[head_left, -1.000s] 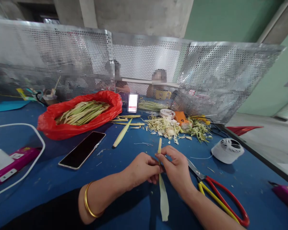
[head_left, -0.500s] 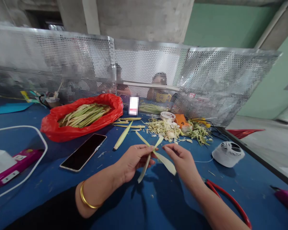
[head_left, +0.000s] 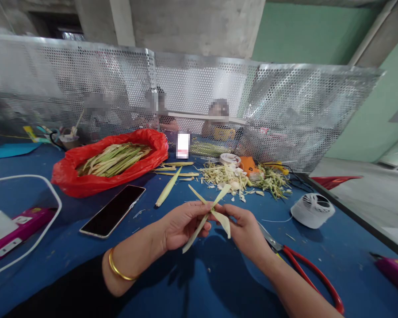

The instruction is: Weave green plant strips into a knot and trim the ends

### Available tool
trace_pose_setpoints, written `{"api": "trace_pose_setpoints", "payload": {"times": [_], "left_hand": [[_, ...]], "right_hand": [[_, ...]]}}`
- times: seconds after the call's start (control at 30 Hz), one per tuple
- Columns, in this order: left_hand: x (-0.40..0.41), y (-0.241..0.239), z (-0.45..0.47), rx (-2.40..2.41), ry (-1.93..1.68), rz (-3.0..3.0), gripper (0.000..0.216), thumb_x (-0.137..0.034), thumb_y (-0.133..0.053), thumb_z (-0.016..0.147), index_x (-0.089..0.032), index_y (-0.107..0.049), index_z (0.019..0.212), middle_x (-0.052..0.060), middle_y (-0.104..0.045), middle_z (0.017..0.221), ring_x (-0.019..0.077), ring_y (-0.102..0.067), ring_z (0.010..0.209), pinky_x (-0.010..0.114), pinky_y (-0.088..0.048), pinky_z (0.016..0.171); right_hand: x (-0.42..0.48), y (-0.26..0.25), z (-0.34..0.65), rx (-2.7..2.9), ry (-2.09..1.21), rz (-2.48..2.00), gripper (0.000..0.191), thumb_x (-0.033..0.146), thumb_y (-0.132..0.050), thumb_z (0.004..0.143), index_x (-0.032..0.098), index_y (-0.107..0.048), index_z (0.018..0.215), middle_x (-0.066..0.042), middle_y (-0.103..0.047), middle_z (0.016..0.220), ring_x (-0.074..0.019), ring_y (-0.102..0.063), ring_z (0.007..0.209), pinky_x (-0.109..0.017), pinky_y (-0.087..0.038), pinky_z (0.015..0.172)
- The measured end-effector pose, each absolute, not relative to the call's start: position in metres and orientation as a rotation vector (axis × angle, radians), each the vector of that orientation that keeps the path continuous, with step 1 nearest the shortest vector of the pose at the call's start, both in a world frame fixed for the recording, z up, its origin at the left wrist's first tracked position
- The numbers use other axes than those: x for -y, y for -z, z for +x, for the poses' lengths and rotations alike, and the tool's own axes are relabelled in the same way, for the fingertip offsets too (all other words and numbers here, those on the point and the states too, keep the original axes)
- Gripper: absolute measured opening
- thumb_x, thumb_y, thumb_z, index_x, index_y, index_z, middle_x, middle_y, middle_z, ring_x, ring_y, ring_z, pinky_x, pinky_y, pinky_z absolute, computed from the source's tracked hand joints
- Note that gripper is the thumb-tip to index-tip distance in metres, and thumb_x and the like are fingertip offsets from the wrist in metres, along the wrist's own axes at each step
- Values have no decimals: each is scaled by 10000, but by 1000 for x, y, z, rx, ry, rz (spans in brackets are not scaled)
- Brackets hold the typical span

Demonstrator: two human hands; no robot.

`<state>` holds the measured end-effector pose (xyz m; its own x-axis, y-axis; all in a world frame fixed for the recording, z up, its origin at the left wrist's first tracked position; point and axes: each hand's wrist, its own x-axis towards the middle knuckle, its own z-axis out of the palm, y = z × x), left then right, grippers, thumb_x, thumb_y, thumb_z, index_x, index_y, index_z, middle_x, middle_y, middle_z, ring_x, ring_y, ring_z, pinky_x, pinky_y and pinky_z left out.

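Note:
My left hand [head_left: 182, 223] and my right hand [head_left: 243, 229] meet above the blue table [head_left: 192, 282], both pinching pale green leaf strips [head_left: 209, 210] crossed over each other. One strip end hangs down from my left fingers, another folds down by my right fingers. A gold bangle [head_left: 116, 271] circles my left wrist. Red-and-yellow-handled scissors [head_left: 305, 274] lie just right of my right hand.
A red plastic bag of leaf strips [head_left: 112, 161] sits far left, a phone [head_left: 113, 210] beside it. Loose stalks [head_left: 167, 187] and a trimmings pile [head_left: 242, 176] lie ahead. A small white fan [head_left: 313, 210] is right. A perforated metal screen [head_left: 199, 97] stands behind, people beyond it.
A second ago I held one strip upright between both hands. Now the strips are crossed, and my right hand has drawn in close to the left, folding its strip end downward.

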<state>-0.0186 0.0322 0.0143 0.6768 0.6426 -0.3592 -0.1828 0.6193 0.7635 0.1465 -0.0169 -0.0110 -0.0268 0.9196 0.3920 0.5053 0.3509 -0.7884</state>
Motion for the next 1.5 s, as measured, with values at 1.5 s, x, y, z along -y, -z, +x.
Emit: {"api": "trace_pose_setpoints", "payload": {"times": [1.5], "left_hand": [[-32, 4, -10, -999, -907, 794, 211, -164, -662, 746, -91, -655, 944, 94, -724, 780, 77, -572, 496, 167, -346, 433]], "right_hand": [[24, 14, 141, 1469, -600, -1304, 420, 523, -444, 892, 196, -691, 804, -59, -669, 763, -218, -603, 744, -311, -463, 688]]}}
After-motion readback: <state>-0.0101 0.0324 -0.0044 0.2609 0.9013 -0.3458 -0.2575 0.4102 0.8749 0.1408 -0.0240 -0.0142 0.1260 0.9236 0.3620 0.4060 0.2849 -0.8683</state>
